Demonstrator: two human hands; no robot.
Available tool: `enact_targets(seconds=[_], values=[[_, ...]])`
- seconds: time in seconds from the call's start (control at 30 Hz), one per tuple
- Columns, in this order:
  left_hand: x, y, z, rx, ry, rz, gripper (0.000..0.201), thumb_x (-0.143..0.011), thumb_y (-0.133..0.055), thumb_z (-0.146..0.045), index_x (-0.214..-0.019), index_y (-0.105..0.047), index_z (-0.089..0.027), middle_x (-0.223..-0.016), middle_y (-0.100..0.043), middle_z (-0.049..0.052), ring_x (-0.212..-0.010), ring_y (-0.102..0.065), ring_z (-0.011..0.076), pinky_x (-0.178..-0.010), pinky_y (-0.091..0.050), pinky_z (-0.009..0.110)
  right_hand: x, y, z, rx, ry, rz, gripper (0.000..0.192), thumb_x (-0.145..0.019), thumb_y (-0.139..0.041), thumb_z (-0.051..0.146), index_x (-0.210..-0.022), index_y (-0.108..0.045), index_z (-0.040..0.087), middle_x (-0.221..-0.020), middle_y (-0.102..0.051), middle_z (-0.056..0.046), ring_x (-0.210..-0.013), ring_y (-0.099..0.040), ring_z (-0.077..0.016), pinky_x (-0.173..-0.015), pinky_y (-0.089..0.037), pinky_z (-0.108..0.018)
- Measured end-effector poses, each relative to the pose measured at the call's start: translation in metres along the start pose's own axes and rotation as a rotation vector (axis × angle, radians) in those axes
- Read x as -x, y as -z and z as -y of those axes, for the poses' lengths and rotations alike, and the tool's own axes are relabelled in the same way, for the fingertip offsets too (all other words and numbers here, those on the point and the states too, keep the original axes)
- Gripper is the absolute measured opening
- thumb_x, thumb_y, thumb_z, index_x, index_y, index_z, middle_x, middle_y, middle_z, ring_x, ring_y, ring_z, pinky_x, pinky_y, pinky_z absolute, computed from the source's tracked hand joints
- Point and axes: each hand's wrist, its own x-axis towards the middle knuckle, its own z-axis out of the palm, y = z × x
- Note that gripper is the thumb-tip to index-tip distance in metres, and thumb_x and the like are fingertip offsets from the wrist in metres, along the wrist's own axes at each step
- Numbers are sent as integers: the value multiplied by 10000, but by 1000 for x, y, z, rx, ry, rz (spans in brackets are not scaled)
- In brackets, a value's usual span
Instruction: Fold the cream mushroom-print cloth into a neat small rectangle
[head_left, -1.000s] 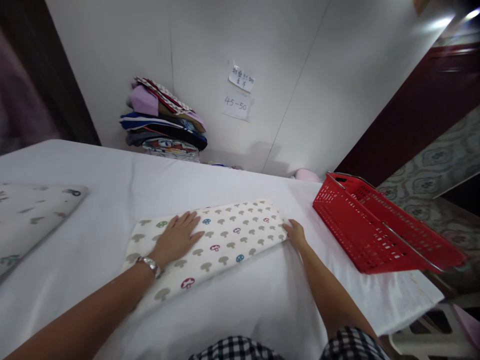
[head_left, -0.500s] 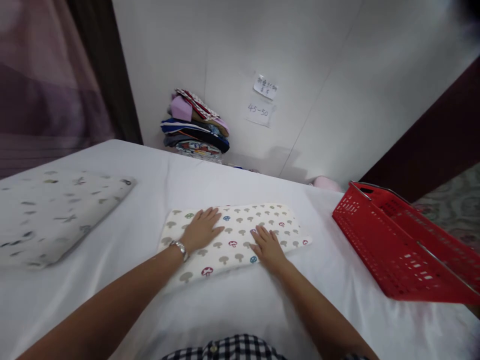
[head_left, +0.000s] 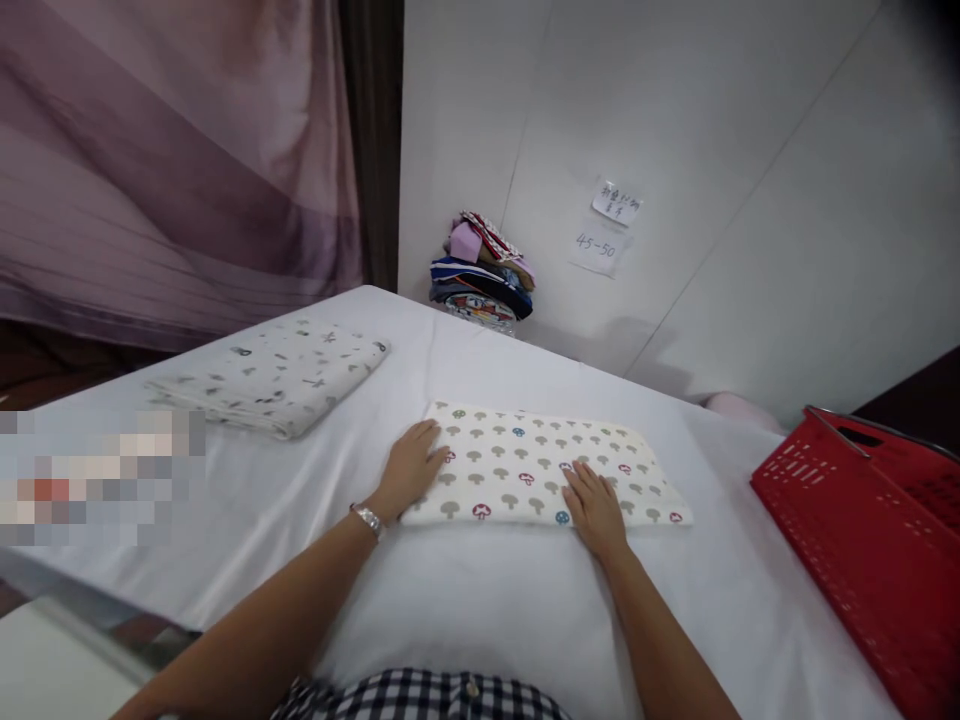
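Table: a broad table covered in white cloth (head_left: 480, 610) fills the lower part of the view and carries everything listed below.
Red basket: a red slotted plastic basket (head_left: 870, 535) sits on the table well to the right of the mushroom cloth, tilted, its rim toward the wall.
Grey-print cloth: a folded white cloth with small grey figures (head_left: 274, 375) lies well to the left of the mushroom cloth and farther back.
Mushroom cloth: a folded cream rectangle of fabric printed with grey, red and blue mushrooms (head_left: 540, 465) lies flat at the table's middle, its long axis running left to right and slanting slightly nearer at its right end.
Stack by the wall: a pile of folded coloured fabrics (head_left: 484, 280) stands behind the mushroom cloth at the table's far edge, against the white wall.
Left hand: the left hand (head_left: 411, 472), wristwatch on its wrist, lies palm down at the mushroom cloth's left end, fingers spread flat, arm stretched forward.
Right hand: the right hand (head_left: 596, 508) presses palm down on the mushroom cloth's near edge, right of centre, fingers extended and gripping nothing.
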Motion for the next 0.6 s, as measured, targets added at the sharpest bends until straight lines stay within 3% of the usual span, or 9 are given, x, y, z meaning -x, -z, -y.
enact_targets(seconds=[0.13,0.27,0.47,0.6], values=[[17,12,3,210,283,-50,481,-842,-444,-401,-1256,-490,-160,-1217,-586,96,-1036,-576,223,-929,-446,369,0,2,0,-79,-48,-15,403,-926,-375,363,-1255,-563,225,-1381,-478,-66,-1323,-366,-218,-1080,-249,-437],[33,15,-3,340,372,-47,509,-810,-492,-431,-1259,-467,-194,-1114,-608,54,-809,-611,164,-750,-498,310,1,12,22,-190,-90,-17,393,-925,-373,371,-1211,-593,214,-1352,-509,-76,-1308,-388,-237,-1085,-221,-486],[56,11,-8,480,397,-107,538,-785,-514,-410,-1272,-431,-196,-1121,-584,65,-686,-586,127,-625,-490,276,6,5,104,-176,240,5,407,-921,-422,366,-1296,-512,234,-1416,-434,-68,-1349,-320,-237,-1111,-154,-499],[68,16,-12,426,358,-88,523,-774,-529,-375,-1262,-448,-206,-1151,-591,67,-743,-593,148,-699,-487,306,12,-5,130,-159,394,75,536,-887,-489,416,-1369,-421,192,-1445,-386,-97,-1356,-298,-261,-1107,-175,-507]])
